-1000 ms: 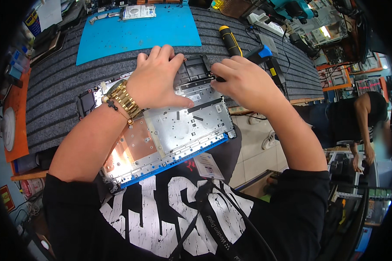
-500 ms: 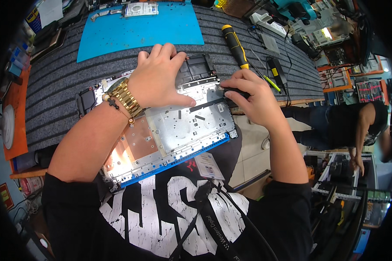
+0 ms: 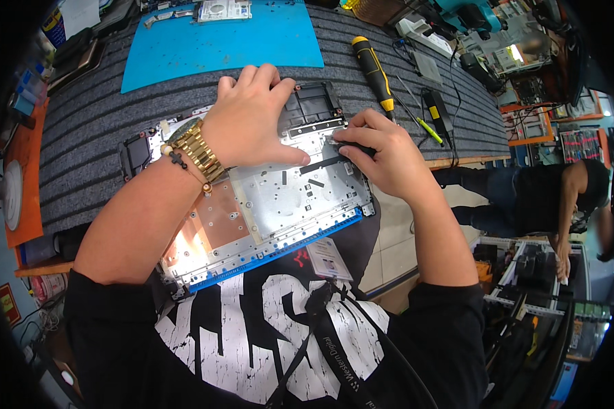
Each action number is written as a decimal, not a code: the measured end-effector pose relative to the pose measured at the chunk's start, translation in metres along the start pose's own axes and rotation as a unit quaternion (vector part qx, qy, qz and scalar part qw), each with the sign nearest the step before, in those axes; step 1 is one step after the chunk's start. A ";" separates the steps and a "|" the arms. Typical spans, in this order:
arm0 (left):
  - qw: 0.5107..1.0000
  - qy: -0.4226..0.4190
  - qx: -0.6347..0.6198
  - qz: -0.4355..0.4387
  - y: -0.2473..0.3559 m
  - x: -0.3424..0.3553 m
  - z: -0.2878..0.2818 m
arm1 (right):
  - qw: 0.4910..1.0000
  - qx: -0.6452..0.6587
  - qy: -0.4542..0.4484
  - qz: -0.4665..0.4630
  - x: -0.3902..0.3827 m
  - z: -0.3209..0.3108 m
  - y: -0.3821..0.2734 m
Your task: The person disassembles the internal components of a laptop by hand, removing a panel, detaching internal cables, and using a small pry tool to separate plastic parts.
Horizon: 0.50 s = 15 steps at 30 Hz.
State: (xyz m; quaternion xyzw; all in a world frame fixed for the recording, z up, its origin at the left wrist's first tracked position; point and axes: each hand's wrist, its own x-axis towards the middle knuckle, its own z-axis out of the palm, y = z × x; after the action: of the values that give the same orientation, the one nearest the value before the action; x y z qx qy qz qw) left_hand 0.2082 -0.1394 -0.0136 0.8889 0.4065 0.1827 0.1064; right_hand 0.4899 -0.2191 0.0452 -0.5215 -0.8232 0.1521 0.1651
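A laptop case (image 3: pixel 273 201) lies with its inner side up across the table's near edge and my lap. It is silver with a copper-coloured area at left, a blue near edge and black plastic corners. My left hand (image 3: pixel 249 126) grips its far part, thumb flat on the metal and the other fingers bent over the far side, their tips hidden. Near the case's right far corner, my right hand (image 3: pixel 382 153) pinches a slim black piece (image 3: pixel 353 146) against the metal. Its kind I cannot make out, since the fingers cover part of it.
Beyond the case lies a blue mat (image 3: pixel 222 58) bearing a hard drive (image 3: pixel 224 10). To the right are a yellow-black screwdriver (image 3: pixel 373 71), a thin tool with a lime-green handle (image 3: pixel 430 132) and a black adapter (image 3: pixel 436 109). At far right another person (image 3: pixel 525 198) reaches toward a rack.
My right hand has shifted a little to the left with the black piece, further over the case. The left hand has hardly moved. The other person's hand has moved slightly.
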 end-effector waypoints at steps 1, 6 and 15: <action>1.000 0.000 0.004 0.000 0.000 0.000 0.000 | 1.000 0.001 -0.005 0.003 0.000 0.000 0.000; 1.000 0.006 0.002 0.004 0.000 -0.001 0.000 | 1.000 -0.003 0.004 -0.020 0.001 0.003 0.003; 1.000 0.005 -0.001 0.006 0.001 -0.002 -0.001 | 0.999 0.008 -0.010 -0.047 0.006 -0.001 0.012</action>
State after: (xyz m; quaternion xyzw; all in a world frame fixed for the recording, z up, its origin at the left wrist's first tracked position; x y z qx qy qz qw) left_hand 0.2070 -0.1410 -0.0126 0.8902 0.4017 0.1882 0.1039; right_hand 0.4975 -0.2083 0.0415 -0.4798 -0.8469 0.1560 0.1679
